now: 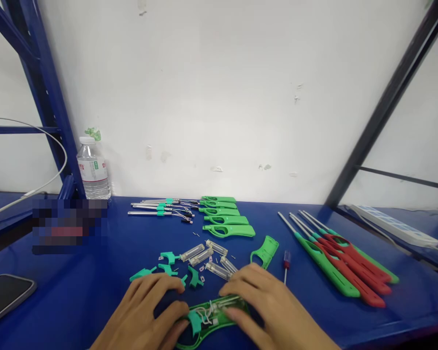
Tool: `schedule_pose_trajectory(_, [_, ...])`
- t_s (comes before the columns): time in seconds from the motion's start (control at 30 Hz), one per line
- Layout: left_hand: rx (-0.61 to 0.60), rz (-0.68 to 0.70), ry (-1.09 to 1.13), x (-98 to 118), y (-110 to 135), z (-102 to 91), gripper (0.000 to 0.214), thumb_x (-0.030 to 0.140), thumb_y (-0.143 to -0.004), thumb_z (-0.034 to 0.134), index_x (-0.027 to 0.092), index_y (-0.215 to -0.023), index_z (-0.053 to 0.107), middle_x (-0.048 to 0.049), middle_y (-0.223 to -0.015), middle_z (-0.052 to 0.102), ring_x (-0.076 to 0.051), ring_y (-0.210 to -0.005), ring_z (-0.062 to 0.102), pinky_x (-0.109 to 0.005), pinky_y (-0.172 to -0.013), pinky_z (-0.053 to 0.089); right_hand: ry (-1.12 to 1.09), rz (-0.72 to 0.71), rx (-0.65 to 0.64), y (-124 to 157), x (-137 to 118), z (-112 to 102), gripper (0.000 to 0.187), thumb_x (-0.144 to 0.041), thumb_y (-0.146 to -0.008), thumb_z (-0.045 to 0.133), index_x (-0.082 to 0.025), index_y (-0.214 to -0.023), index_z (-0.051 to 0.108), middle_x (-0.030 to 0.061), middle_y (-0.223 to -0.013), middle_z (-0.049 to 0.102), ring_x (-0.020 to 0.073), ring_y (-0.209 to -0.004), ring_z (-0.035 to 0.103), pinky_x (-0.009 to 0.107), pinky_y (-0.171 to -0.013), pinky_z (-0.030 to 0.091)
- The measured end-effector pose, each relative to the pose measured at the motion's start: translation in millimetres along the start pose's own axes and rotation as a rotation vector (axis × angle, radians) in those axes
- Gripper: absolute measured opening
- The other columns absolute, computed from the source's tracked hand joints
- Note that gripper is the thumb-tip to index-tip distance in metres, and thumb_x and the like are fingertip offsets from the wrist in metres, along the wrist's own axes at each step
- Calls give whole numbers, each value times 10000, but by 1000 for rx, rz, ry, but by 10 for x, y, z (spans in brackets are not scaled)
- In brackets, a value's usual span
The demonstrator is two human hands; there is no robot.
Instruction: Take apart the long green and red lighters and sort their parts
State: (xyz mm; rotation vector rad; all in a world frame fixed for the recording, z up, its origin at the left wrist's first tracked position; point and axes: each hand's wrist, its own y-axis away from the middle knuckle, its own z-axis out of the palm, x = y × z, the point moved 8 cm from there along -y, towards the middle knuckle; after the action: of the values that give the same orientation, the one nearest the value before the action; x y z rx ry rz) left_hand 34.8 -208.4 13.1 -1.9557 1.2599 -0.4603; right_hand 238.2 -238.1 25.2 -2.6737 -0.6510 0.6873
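I see left grip [149,311] and right grip [264,306] both clasping the open green shell [222,319]; any tilt could spill its white wires [206,314].

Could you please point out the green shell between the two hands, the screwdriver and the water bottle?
Green shell [222,323]: head view, on the inside of its body.
Screwdriver [286,259]: head view, on the handle.
Water bottle [93,170]: head view, on the label.
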Motion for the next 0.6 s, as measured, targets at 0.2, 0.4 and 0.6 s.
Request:
schedule_pose_trajectory(0.2, [-65, -32, -25, 29, -75, 63, 265, 272, -1169, 479, 307, -996, 676, 43, -1069, 733, -112, -996, 707, -224, -908, 510, -7, -37, 8, 2, 28, 151, 237, -117, -1007, 820, -287, -1165, 772, -37, -1086, 812, 189, -982, 791, 299, -1017, 564])
schedule_pose_trajectory(0.4, [29, -84, -63, -61, -84, -36, 299, 430, -1197, 463, 307, -1044, 689, 47, -1038, 749, -104, -936, 746, -216, -933, 517, -21, -39, 26, 4, 63, 140, 235, -92, -991, 832, -275, -1133, 790, -47, -1059, 817, 172, -967, 785, 250, -932, 557])
schedule_pose_trajectory(0.6, [-24, -63, -42, -51, -50, 51, 295, 372, -1191, 466, 313, -1015, 695, 40, -1057, 747, -102, -926, 754, -211, -860, 553, 21, -72, -2, -1, 28, 148, 243, -83, -1025, 776, -270, -1179, 789, -25, -1064, 808, 188, -952, 769, 273, -904, 560])
